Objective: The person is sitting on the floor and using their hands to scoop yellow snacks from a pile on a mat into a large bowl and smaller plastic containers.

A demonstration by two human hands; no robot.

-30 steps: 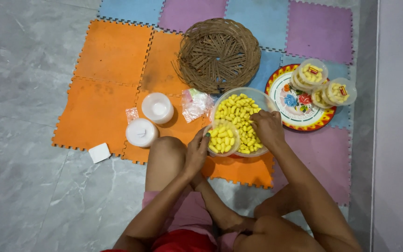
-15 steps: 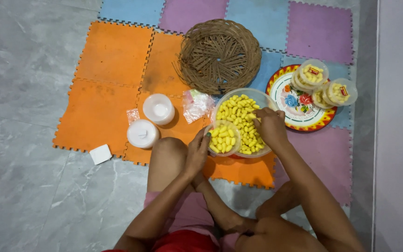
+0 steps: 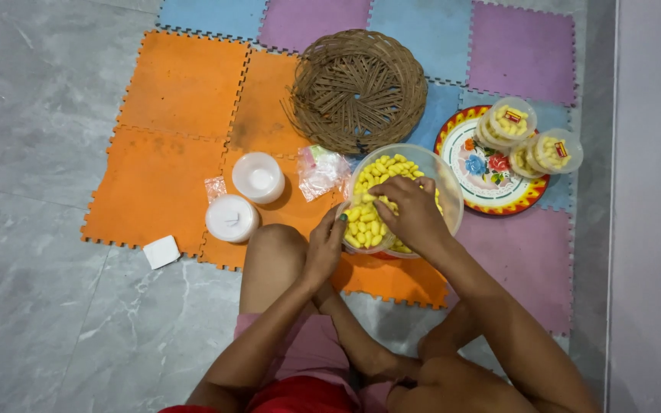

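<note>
Left hand (image 3: 323,248) fingers wrapped round a small tub (image 3: 365,228) of yellow snacks, mid-mat near the front edge of the orange tiles. Right hand (image 3: 411,214) fingers curled down into the big clear bowl (image 3: 445,180) (grasp unclear). Left: two white lids (image 3: 258,177). Farther: filled tubs (image 3: 533,141) on flowered plate (image 3: 491,191), wicker basket (image 3: 357,88).

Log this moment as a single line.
left hand: holds small tub | right hand: in big bowl of yellow snacks
</note>
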